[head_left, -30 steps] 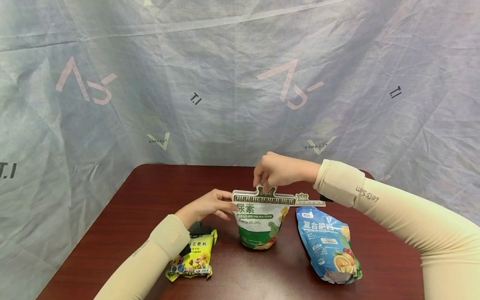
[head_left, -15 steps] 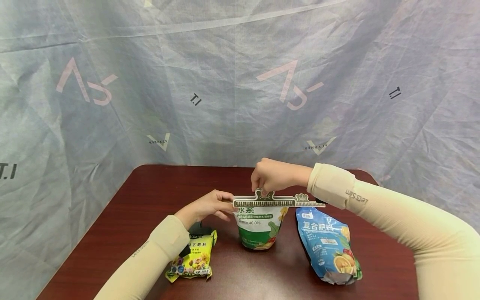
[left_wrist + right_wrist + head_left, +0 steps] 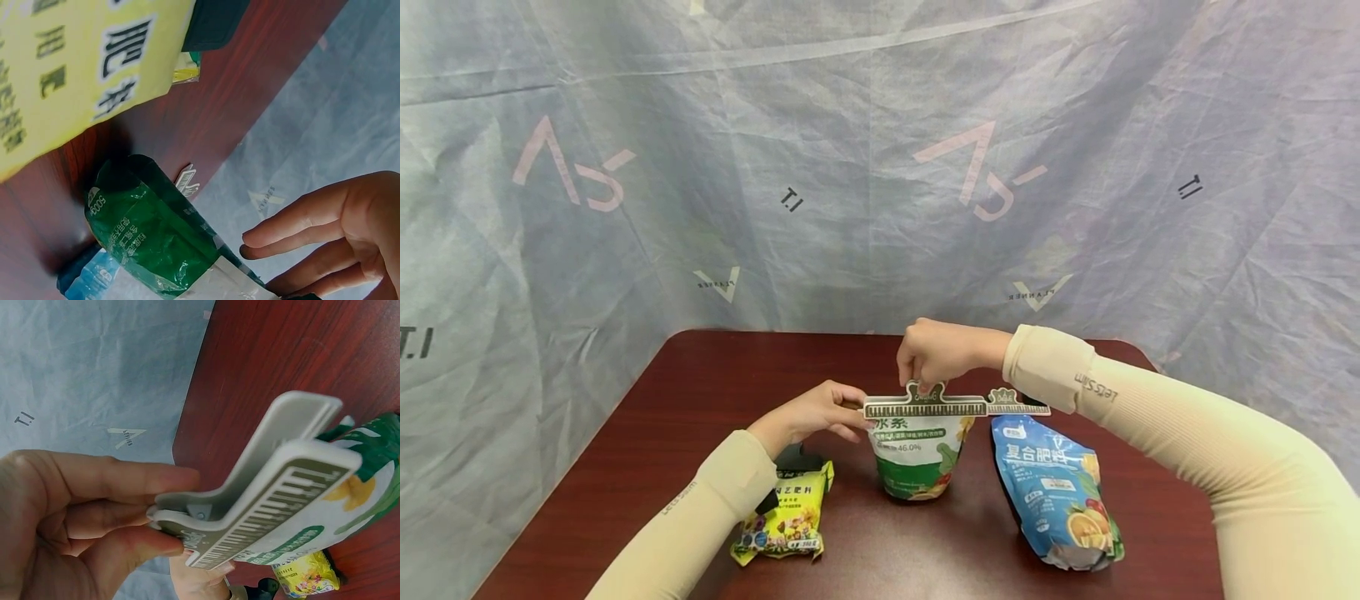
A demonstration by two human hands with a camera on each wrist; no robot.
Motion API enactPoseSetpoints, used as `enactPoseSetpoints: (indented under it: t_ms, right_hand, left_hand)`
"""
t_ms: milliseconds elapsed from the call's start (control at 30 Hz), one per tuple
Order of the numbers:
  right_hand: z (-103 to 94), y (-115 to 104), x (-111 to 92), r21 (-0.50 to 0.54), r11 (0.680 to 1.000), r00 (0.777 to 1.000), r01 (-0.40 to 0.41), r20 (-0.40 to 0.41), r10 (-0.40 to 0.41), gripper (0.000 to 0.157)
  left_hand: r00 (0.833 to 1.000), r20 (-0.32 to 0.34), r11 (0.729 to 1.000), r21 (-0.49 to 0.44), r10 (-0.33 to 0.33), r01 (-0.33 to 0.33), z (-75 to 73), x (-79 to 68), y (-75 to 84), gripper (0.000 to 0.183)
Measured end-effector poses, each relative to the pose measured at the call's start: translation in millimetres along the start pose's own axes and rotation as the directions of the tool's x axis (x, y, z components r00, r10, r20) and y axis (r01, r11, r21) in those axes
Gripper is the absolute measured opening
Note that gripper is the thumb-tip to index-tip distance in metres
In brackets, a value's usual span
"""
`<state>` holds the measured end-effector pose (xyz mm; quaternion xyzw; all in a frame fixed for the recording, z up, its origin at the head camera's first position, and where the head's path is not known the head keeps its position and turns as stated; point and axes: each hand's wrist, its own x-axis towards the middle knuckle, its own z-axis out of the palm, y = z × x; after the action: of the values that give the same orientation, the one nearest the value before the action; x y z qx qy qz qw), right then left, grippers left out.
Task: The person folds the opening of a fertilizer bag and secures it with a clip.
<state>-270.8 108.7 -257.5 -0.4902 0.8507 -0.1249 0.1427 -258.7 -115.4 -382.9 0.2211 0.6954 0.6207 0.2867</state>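
Reading "46.0%", the green-and-white bag (image 3: 913,467) beneath the clip (image 3: 925,407).

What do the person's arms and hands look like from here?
Both the left hand and right hand are ungloved. The left sleeve and right sleeve are cream, with thick cuffs and dark lettering like "Let's Slim". A small black piece shows beneath each cuff.

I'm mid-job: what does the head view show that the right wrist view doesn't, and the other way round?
Only the head view: the blue bag and the second clip.
Only the right wrist view: the open gap between the two long sides of the held clip.
Both: the right grip pinching that clip, the green-and-white bag and the yellow packet.
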Motion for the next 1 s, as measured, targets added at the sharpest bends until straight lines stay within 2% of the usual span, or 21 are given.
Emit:
enactPoseSetpoints:
  t_ms: [200, 467, 767, 1000]
  right_hand:
    - [0.7, 1.0, 2.8, 0.004, 1.000, 1.000, -0.025, 0.012, 0.025, 0.022]
    - [1.8, -2.2, 5.1, 0.014, 0.998, 0.997, -0.066, 0.030, 0.065, 0.023]
    - [5.1, -2.1, 6.1, 0.044, 0.991, 0.991, -0.125, 0.043, 0.123, 0.023]
    - [8.8, 0.4, 7.2, 0.059, 0.990, 0.991, -0.128, 0.044, 0.126, 0.024]
  left_hand:
    - [0.999, 0.033, 0.999, 0.021, 0.038, -0.038, -1.7, -1.7, -3.3, 0.027]
    - [0.998, 0.052, 0.999, 0.020, 0.044, -0.045, -2.0, -1.0, -1.8, 0.029]
    - [0.998, 0.055, 0.999, 0.022, 0.037, -0.038, -0.9, -1.1, 0.8, 0.031]
    - [0.999, 0.038, 0.998, 0.053, 0.034, -0.036, 0.6, -0.9, 1.9, 0.035]
